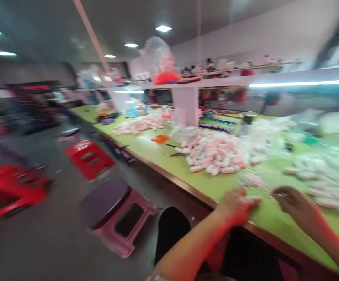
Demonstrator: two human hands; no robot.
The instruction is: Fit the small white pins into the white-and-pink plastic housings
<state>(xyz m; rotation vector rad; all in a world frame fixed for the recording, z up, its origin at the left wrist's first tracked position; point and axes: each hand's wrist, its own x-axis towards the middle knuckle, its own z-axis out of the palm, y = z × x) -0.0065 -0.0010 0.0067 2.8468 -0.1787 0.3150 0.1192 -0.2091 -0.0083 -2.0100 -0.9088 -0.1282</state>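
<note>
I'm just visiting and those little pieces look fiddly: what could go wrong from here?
The pale piece that the left hand seems to pinch could slip and roll off the table, since that hand is close to the edge. The tiny pieces lie loose just beyond both hands, so a brush from the right hand might scatter them, perhaps into the nearby pink-and-white heap.
</note>
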